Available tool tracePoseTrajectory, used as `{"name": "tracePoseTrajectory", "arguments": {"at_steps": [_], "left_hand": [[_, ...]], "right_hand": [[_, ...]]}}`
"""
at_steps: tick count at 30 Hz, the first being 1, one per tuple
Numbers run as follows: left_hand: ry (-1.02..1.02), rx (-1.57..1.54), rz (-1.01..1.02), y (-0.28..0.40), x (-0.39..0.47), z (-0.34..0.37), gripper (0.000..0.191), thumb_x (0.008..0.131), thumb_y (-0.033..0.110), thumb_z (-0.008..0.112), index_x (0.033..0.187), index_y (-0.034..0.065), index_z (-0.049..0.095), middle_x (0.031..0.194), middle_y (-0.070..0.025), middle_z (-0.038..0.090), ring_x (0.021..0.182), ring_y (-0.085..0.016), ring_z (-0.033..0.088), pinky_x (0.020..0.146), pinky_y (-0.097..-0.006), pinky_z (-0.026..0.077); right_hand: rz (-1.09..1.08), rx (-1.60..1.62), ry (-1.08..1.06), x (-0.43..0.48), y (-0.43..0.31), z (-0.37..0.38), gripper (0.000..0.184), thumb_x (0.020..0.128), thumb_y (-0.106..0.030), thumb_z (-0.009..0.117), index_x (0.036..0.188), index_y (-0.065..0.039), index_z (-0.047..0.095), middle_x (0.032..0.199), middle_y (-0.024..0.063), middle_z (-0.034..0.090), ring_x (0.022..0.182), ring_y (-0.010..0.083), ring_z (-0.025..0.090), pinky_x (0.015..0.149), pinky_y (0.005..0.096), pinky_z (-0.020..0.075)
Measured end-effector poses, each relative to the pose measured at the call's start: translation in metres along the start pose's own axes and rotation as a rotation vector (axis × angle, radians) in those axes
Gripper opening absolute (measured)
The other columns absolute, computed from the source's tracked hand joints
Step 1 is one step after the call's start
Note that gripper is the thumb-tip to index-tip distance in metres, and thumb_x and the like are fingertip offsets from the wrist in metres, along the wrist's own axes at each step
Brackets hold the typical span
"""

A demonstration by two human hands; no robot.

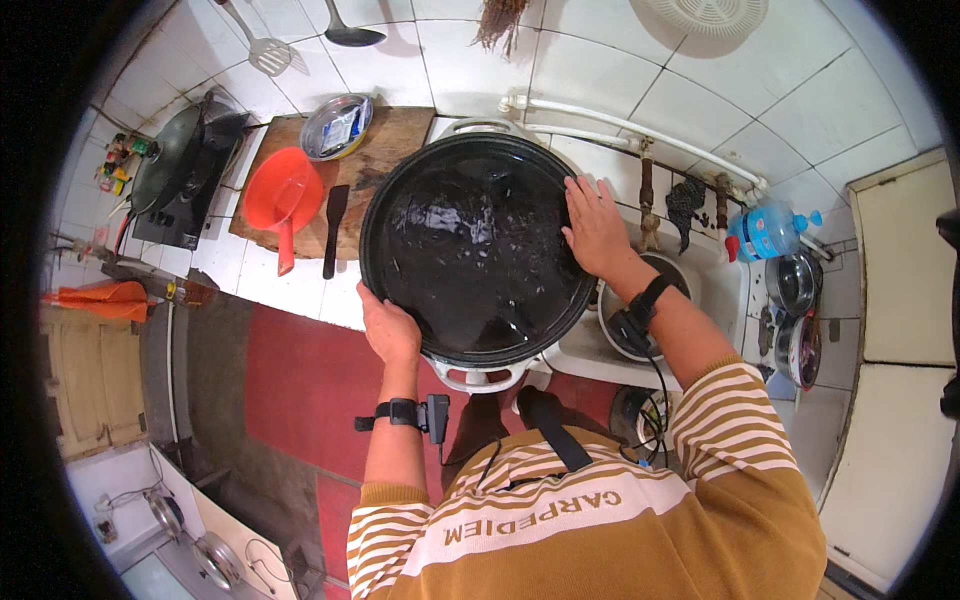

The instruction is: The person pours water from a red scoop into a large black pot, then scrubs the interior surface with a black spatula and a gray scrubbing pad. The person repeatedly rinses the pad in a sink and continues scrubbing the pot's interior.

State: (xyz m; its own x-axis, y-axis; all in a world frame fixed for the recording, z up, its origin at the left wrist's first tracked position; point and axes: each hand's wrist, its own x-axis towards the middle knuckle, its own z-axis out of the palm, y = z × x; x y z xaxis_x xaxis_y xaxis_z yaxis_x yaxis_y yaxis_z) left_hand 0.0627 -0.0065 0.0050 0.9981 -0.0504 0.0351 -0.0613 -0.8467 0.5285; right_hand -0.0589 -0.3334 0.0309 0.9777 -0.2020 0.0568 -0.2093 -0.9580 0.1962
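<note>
A large round black pan [480, 277] with pale metal handles fills the middle of the view, wet and glossy inside. It sits over the counter's right end and the near sink edge. My left hand [391, 330] holds its lower-left rim from outside, the fingers partly hidden beneath. On the opposite side, my right hand [598, 229] grips the upper-right rim, with fingers laid flat over the edge and the tips just inside. One handle [477, 376] points toward my body; the other [486, 127] faces the tiled wall.
Left of the pan, a wooden cutting board [405, 135] bears a red dipper [281, 191], a black spatula [335, 229] and a metal bowl [337, 127]. A lidded wok [169, 161] stands farther left. To the right, the sink [716, 300] contains a pot [679, 274]; a blue-labelled bottle [769, 231] lies beyond.
</note>
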Motion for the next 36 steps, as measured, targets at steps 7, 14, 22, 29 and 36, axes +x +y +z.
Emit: {"name": "tracePoseTrajectory", "arguments": {"at_steps": [7,14,22,29,36], "left_hand": [[0.014,0.022,-0.005,0.002,-0.002,-0.002,0.058,0.094,0.005,0.051,0.148,-0.0007,0.03,0.124,-0.0293,0.06,0.112,-0.044,0.06,0.094,-0.0494,0.048],[0.037,0.092,-0.013,0.005,-0.005,0.001,0.056,0.094,0.005,0.053,0.146,0.0005,0.032,0.118,-0.0275,0.06,0.107,-0.044,0.061,0.09,-0.0491,0.049],[0.05,0.06,-0.013,0.004,-0.004,0.002,0.056,0.093,0.005,0.054,0.145,0.0003,0.035,0.117,-0.0269,0.06,0.107,-0.043,0.06,0.09,-0.0484,0.048],[0.06,0.005,-0.018,0.005,-0.005,0.001,0.055,0.093,0.004,0.053,0.144,-0.0001,0.035,0.117,-0.0271,0.06,0.109,-0.044,0.059,0.092,-0.0499,0.047],[0.06,-0.032,-0.022,0.009,-0.005,0.0,0.052,0.094,0.003,0.051,0.144,0.0008,0.036,0.122,-0.0275,0.059,0.113,-0.045,0.057,0.093,-0.0505,0.046]], "right_hand": [[-0.12,-0.039,0.119,0.063,0.007,0.021,0.051,0.097,-0.024,0.052,0.14,0.003,0.05,0.152,0.0118,0.04,0.142,0.0286,0.033,0.121,0.0442,0.0215],[-0.097,0.256,0.274,0.016,0.017,0.021,0.032,0.093,-0.009,0.048,0.118,0.007,0.058,0.126,0.0196,0.054,0.126,0.0343,0.046,0.112,0.0458,0.0341],[-0.136,0.073,-0.138,-0.06,-0.031,-0.024,0.021,0.083,-0.013,0.054,0.088,-0.001,0.071,0.101,0.0184,0.061,0.107,0.0336,0.055,0.102,0.0492,0.0385],[-0.223,0.442,-0.315,-0.068,-0.043,-0.003,0.024,0.087,-0.028,0.058,0.084,-0.007,0.069,0.091,0.0133,0.064,0.094,0.0334,0.06,0.101,0.0486,0.0429],[-0.568,0.062,0.128,0.03,0.072,0.007,0.043,0.085,-0.029,0.068,0.12,-0.004,0.065,0.136,0.0087,0.056,0.141,0.0238,0.038,0.122,0.0462,0.0228]]}}
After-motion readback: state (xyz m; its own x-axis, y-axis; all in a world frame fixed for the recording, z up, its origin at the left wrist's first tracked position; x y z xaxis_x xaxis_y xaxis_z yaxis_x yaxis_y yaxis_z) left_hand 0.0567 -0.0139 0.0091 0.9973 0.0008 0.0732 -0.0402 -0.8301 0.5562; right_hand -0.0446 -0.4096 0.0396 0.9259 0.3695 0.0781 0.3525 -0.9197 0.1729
